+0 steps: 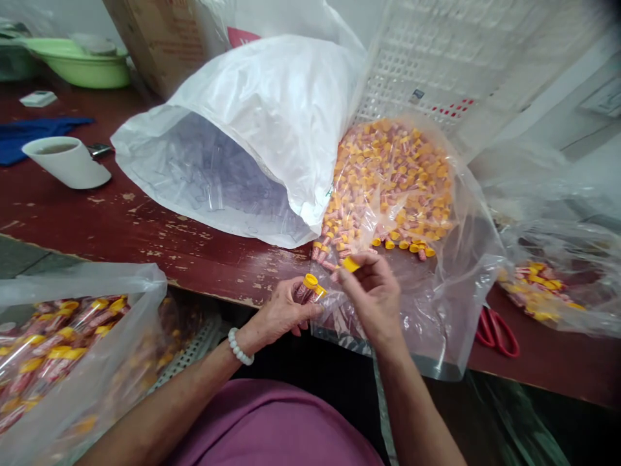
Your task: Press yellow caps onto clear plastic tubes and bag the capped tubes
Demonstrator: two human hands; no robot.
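Honestly, a slackening left hand (284,312) could, I judge, let a tube (303,295) slip off the table's (208,255) near edge. From my end I see that hand curled round at least two tubes by that edge; the right hand (376,298), just apart, pinches a yellow piece (350,264), partly hidden. The tubes look glossy, reddish inside, with bright yellow tops (310,280).

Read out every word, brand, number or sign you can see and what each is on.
No text is legible.
Cardboard box: reddish print, too blurred.
Red patch behind the white sack: pale lettering, partly hidden, unreadable.
White sack: small green mark near its corner, too small.
White basket: small dark tag, too small to read.
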